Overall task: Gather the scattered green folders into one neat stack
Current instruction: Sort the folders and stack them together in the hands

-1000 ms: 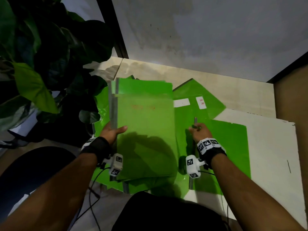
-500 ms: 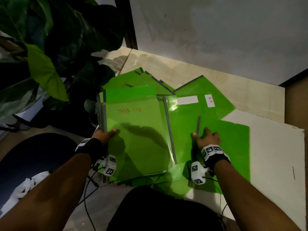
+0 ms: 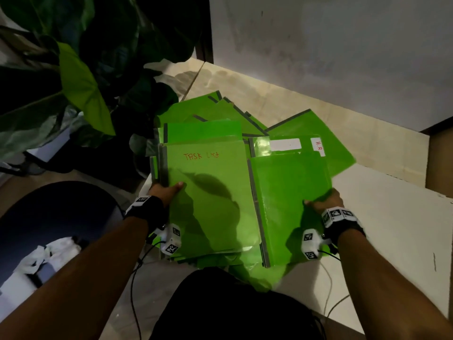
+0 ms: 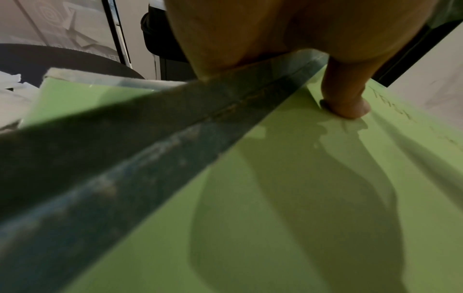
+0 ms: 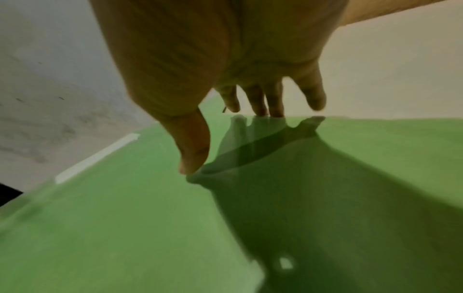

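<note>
My left hand (image 3: 169, 190) grips the left, grey-spined edge of a stack of green folders (image 3: 208, 197); its thumb (image 4: 345, 99) lies on the top one, marked "TASK LIST", with the fingers hidden below. To the right, my right hand (image 3: 321, 200) pinches the right edge of another green folder (image 3: 286, 192), thumb (image 5: 192, 154) on top and fingers under the edge. That folder sits beside the stack and overlaps its right side. Under it lies a folder with a white label and "H.R" (image 3: 284, 144). More green folders (image 3: 220, 111) fan out behind.
A large leafy plant (image 3: 81, 87) crowds the left side, close to the stack. A white wall (image 3: 318, 57) rises behind. The folders rest on a pale floor and a white board (image 3: 392, 229) on the right. Thin cables (image 3: 328, 290) trail near my right wrist.
My right hand left the grey spine it pressed and took a folder by its right edge, bringing it left against the stack. The left hand's stack came down and nearer to me.
</note>
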Demonstrator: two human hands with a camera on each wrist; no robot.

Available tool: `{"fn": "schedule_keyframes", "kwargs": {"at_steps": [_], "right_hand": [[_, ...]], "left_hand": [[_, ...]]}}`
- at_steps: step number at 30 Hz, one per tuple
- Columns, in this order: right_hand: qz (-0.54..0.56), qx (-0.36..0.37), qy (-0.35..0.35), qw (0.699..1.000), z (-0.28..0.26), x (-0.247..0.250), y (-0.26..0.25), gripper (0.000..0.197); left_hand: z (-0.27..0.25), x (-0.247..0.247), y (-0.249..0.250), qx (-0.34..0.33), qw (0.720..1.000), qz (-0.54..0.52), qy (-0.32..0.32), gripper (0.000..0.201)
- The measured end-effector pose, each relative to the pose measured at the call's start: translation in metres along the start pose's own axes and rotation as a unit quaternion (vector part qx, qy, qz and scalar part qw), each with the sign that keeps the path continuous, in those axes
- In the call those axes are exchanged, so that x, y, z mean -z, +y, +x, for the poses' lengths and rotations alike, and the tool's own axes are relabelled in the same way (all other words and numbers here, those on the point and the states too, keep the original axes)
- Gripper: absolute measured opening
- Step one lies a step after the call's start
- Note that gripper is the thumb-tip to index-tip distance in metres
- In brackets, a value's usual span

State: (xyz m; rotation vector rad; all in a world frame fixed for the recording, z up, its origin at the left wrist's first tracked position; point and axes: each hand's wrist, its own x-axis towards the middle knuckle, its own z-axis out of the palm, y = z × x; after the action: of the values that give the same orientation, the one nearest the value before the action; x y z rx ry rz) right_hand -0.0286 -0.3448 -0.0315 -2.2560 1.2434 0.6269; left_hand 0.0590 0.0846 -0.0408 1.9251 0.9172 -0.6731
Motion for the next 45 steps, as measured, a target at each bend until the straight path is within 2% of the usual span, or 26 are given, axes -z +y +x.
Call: {"fn": "schedule_keyframes", "kwargs": {"at_steps": [2, 4, 7, 9, 12, 15, 18, 20, 22, 24, 27, 28, 29, 31, 32, 35, 38, 40, 42, 45], "right_hand": [[-0.017, -0.014, 0.012, 1.0, -0.001, -0.005, 0.002, 0.101], [0.013, -0.014, 0.026, 0.999, 0.005, -0.001, 0.004, 0.094], [0.121, 0.015, 0.017, 0.992, 0.007, 0.017, 0.011, 0.055], [0.166, 0.067, 0.058, 0.982, 0.002, 0.036, 0.007, 0.037], [0.202, 0.145, 0.094, 0.964, -0.013, 0.077, -0.017, 0.035], [0.225, 0.206, 0.163, 0.938, -0.027, 0.123, -0.044, 0.045], [0.276, 0.27, 0.172, 0.906, -0.051, 0.147, -0.077, 0.049], [0.295, 0.266, 0.142, 0.907, -0.062, 0.127, -0.1, 0.043], [0.271, 0.249, 0.088, 0.926, -0.068, 0.086, -0.115, 0.038], [0.246, 0.219, 0.02, 0.944, -0.08, 0.042, -0.121, 0.039], [0.202, 0.167, -0.042, 0.964, -0.099, -0.018, -0.12, 0.047], [0.181, 0.155, -0.058, 0.97, -0.103, -0.035, -0.117, 0.052], [0.154, 0.152, -0.067, 0.974, -0.102, -0.049, -0.114, 0.055], [0.07, 0.174, -0.059, 0.98, -0.097, -0.067, -0.109, 0.057], [0.023, 0.192, -0.052, 0.98, -0.095, -0.072, -0.109, 0.058], [-0.05, 0.217, -0.066, 0.973, -0.101, -0.083, -0.117, 0.066], [-0.059, 0.243, -0.064, 0.966, -0.108, -0.094, -0.125, 0.059], [-0.038, 0.239, -0.017, 0.97, -0.105, -0.091, -0.123, 0.044], [0.005, 0.173, 0.05, 0.984, -0.095, -0.08, -0.112, 0.039], [0.081, -0.003, 0.057, 0.995, -0.079, -0.061, -0.093, 0.072]], "left_hand": [[-0.005, -0.001, 0.002, 0.0, 1.0, -0.001, 0.001, 0.077], [-0.009, 0.0, 0.003, 0.005, 1.0, 0.011, 0.002, 0.076], [-0.01, 0.002, 0.002, 0.01, 1.0, 0.025, -0.005, 0.077], [-0.01, 0.001, 0.002, 0.012, 1.0, 0.024, -0.005, 0.076], [-0.011, 0.001, 0.001, 0.007, 1.0, 0.011, -0.011, 0.073], [-0.012, 0.002, 0.002, 0.0, 1.0, 0.006, -0.017, 0.069], [-0.015, 0.001, 0.003, 0.0, 1.0, 0.01, -0.013, 0.07], [-0.016, 0.001, 0.004, 0.001, 1.0, -0.003, -0.016, 0.07], [-0.018, 0.0, 0.005, 0.003, 0.999, -0.031, -0.028, 0.07], [-0.017, 0.0, 0.005, -0.006, 0.998, -0.057, -0.036, 0.065], [-0.021, 0.006, 0.007, -0.045, 0.993, -0.106, -0.031, 0.056], [-0.016, 0.007, 0.004, -0.041, 0.993, -0.109, -0.028, 0.065], [0.001, 0.005, -0.005, -0.027, 0.991, -0.124, -0.031, 0.084], [0.021, 0.002, -0.02, -0.014, 0.99, -0.133, -0.047, 0.116], [0.015, 0.002, -0.017, -0.011, 0.991, -0.123, -0.053, 0.117], [-0.02, 0.012, 0.001, -0.036, 0.996, -0.066, -0.057, 0.081], [-0.023, 0.015, -0.002, -0.025, 0.997, -0.054, -0.051, 0.074], [-0.023, 0.02, -0.003, -0.011, 0.995, -0.074, -0.062, 0.072], [-0.023, 0.025, -0.005, 0.0, 0.995, -0.072, -0.065, 0.079], [-0.025, 0.031, -0.005, 0.007, 0.997, -0.03, -0.064, 0.073]]}}
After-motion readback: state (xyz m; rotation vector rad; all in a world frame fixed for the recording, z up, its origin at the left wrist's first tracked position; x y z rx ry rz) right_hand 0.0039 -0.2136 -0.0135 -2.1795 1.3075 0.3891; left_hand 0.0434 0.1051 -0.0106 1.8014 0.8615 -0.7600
